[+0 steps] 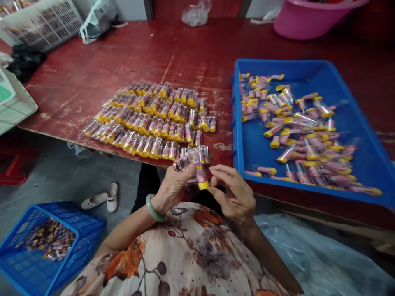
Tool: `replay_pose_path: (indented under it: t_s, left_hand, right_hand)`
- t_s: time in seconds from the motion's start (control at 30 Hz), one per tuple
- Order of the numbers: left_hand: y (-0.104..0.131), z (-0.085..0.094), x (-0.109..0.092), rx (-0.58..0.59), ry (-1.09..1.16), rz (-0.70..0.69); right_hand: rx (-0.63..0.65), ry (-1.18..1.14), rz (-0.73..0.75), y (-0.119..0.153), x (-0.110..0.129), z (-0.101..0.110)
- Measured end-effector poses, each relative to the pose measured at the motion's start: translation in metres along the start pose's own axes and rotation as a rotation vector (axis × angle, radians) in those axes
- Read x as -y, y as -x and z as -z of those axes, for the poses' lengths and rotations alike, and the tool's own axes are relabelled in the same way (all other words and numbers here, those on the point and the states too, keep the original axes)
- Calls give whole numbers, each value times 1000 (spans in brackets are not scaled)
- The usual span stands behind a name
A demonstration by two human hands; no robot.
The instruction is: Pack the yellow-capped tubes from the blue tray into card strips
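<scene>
My left hand [174, 183], with a green bangle at the wrist, is closed around a small clear tube with a yellow cap [202, 176]. The tube has a pink printed label and tilts with its yellow end down. Printed slips [185, 162] also stick out from the same hand. Right beside the yellow end is my right hand [233, 191], thumb and curled fingers apart; I cannot tell whether the thumb tip touches the cap. Just beyond my hands, rows of similar yellow-ended tubes [151, 123] lie on the red table [203, 53].
To the right, a blue tray [342, 86] holds many loose tubes. A blue crate [89, 234] with more tubes stands on the floor at left. White crates [46, 24] and a pink basin [302, 20] are at the back. Clear plastic sheeting [308, 246] hangs low at right.
</scene>
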State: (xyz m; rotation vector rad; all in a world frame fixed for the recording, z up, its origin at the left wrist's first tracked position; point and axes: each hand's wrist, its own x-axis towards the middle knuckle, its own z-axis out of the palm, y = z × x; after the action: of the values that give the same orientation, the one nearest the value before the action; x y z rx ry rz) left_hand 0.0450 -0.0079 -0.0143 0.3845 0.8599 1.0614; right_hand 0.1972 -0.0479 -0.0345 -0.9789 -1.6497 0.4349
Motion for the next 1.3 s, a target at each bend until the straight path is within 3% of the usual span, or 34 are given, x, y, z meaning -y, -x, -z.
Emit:
replay_pose_path:
  t_s: [0.2,0.4,1.3]
  left_hand:
    - [8,-8,3,51,23,78]
    - [12,-11,7,92,-8,68]
    - [14,-17,10,49,-34,57]
  right_hand:
    - [-171,336,196,5,2,-7]
    - [-283,366,187,1,10,-11]
    - [-289,535,219,1,14,-8]
